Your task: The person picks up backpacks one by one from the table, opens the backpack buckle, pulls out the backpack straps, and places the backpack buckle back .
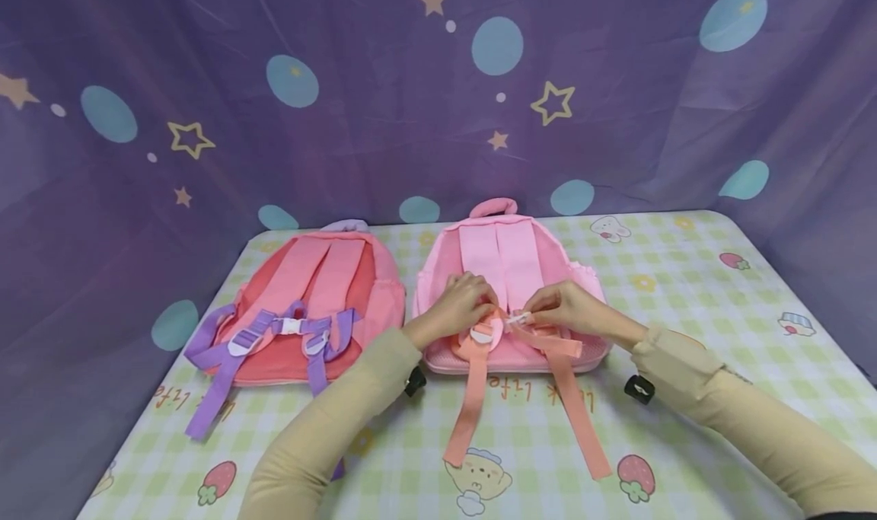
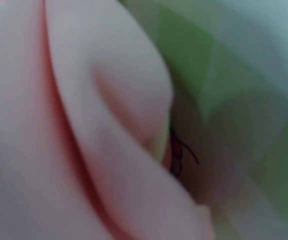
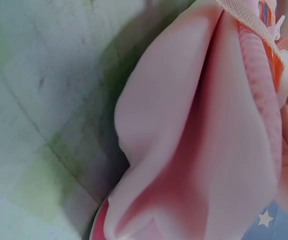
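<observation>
The pink backpack (image 1: 518, 257) lies on the worktop (image 1: 726, 413) right in front of you, back panel up and carry handle (image 1: 493, 205) at its far end. Both your hands are over its lower half. Your left hand (image 1: 460, 305) pinches an orange webbing strap (image 1: 468, 409) just beside the white buckle (image 1: 518, 318); your right hand (image 1: 572, 307) pinches the buckle itself. You can't tell from here whether its two halves are joined. The orange strap tails hang toward you past the backpack's near edge, and a ruffled side pocket (image 1: 586, 279) runs along its right flank. To the left of the pink backpack lies a coral-red backpack (image 1: 315, 280), its purple straps (image 1: 214, 394) joined by a white clip (image 1: 291, 326). Both bags' insides are hidden from you.
</observation>
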Available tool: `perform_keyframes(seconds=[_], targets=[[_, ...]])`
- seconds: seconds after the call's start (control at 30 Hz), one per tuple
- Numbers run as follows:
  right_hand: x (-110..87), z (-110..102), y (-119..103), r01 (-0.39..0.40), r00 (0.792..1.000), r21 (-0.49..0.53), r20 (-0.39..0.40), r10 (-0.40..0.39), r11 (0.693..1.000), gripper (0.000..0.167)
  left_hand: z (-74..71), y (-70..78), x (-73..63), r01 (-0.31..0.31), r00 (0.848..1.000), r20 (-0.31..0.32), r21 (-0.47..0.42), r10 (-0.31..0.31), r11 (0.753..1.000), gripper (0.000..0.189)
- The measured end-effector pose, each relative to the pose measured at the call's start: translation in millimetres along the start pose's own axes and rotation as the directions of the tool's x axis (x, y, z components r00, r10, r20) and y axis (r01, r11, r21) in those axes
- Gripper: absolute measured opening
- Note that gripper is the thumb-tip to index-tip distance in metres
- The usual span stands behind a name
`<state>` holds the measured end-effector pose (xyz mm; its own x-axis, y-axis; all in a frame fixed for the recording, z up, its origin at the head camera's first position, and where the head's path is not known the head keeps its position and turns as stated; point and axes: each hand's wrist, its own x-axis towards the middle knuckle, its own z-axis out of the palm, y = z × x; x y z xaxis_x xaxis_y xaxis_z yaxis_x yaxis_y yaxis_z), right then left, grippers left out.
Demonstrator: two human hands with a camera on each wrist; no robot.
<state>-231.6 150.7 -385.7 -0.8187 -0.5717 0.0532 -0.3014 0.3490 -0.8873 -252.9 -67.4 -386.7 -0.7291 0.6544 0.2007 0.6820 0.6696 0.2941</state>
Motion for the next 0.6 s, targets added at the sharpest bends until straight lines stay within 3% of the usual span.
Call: perform_keyframes(seconds=[0.17,0.3,0.4,0.6], targets=[[-2.3,-1,1,0.023,1.0,-0.03,-0.012,-0.024,0.999,0.013,-0.2,0.7,-1.7,-0.004,1.0,0.012,-0.087,0.005,0.996,0.012],[-2.7,-2,3,0.036,0.999,-0.021,-0.005,-0.036,0.999,0.013,-1.5,3.8,-4.2,-0.05,0.998,0.024,-0.173,0.055,0.984,0.014],[-2.8,-1,3,0.039,0.999,-0.004,0.001,-0.039,0.999,0.013,-2.6,7.2,-5.4,-0.085,0.995,0.027,-0.204,0.092,0.975,0.012],[-2.2,0,2,0.054,0.998,0.008,0.008,-0.054,0.998,0.013,-1.8,10.5,-5.7,-0.1,0.994,0.027,-0.217,0.108,0.971,0.01]])
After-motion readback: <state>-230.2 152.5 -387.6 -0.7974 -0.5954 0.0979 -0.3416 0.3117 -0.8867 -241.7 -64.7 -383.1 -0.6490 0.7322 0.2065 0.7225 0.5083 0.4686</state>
